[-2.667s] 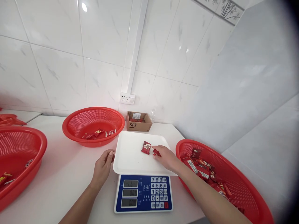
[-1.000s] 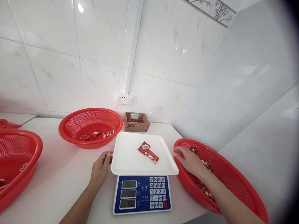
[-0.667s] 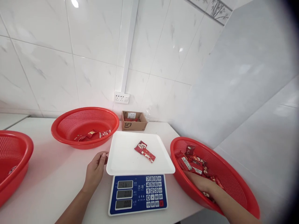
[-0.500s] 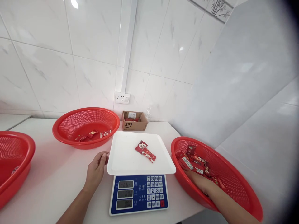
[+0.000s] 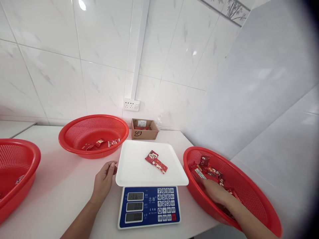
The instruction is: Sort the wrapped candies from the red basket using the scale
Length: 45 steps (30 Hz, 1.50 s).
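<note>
Two red packets (image 5: pixel 156 161) lie on the white tray (image 5: pixel 132 172) of a scale, whose blue keypad panel (image 5: pixel 149 207) faces me. Beside the tray's left edge is my left hand (image 5: pixel 104 179), its fingers curled together; whether anything is in them is hidden. My right hand (image 5: pixel 211 191) reaches into the right red basket (image 5: pixel 251 189), over several red packets (image 5: pixel 211 171). Its fingertips are hidden among the packets.
Behind the scale stands a small cardboard box (image 5: pixel 144 134) with red packets inside. A red basket (image 5: pixel 82 131) holding several packets is at the back left, and another red basket (image 5: pixel 27 166) is at the left edge. A wall socket (image 5: pixel 131 105) is above the box.
My right hand has lifted slightly within the right basket, and more of its back shows. My left hand stays beside the tray. The whole view has shifted a little.
</note>
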Tool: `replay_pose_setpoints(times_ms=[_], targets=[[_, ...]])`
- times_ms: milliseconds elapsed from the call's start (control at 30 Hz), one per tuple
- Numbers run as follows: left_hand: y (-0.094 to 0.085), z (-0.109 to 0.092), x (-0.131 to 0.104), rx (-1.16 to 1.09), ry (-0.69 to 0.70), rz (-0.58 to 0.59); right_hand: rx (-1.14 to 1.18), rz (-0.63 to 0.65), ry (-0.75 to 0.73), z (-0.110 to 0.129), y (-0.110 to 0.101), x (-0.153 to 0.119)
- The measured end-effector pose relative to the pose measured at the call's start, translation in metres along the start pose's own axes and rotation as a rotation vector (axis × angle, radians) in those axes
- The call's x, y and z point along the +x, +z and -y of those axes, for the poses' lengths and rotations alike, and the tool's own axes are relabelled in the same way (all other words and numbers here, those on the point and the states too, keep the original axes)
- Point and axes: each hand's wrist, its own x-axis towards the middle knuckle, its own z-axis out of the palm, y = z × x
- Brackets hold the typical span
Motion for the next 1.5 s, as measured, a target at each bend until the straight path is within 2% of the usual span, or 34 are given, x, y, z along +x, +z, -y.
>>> replay_pose_setpoints(times_ms=[67, 133, 233, 300, 367, 467, 600, 767, 1000, 1233, 1500], targets=[[0.000, 0.001, 0.000, 0.000, 0.002, 0.004, -0.014, 0.043, -0.016, 0.003, -0.010, 0.005], [0.000, 0.000, 0.000, -0.002, 0.008, 0.005, 0.007, -0.017, -0.012, 0.015, -0.024, 0.006], [0.000, -0.001, -0.001, -0.007, 0.009, 0.001, 0.147, -0.121, -0.062, 0.050, -0.043, -0.003], [0.000, -0.002, -0.001, -0.009, 0.002, 0.000, 0.269, -0.095, -0.172, 0.083, -0.047, -0.013], [0.000, -0.003, -0.001, -0.010, -0.001, 0.002, 0.370, -0.017, -0.299, 0.115, -0.040, -0.023], [-0.001, -0.002, 0.000, -0.009, 0.003, 0.000, 0.390, 0.102, -0.439, 0.157, -0.017, -0.031], [-0.003, -0.002, 0.001, -0.019, 0.012, -0.017, 0.275, 0.108, -0.448, 0.189, 0.011, -0.027], [-0.004, -0.004, 0.001, -0.028, 0.015, -0.028, 0.224, 0.073, -0.441, 0.194, 0.016, -0.020], [-0.002, -0.004, 0.000, -0.031, 0.006, -0.001, 0.213, 0.105, -0.604, 0.179, 0.015, -0.026], [-0.003, -0.008, -0.001, -0.037, 0.003, -0.012, 0.211, 0.071, -0.689, 0.185, 0.024, -0.025], [-0.003, -0.007, -0.001, -0.023, -0.009, -0.002, 0.190, 0.046, -0.614, 0.199, 0.029, -0.015]])
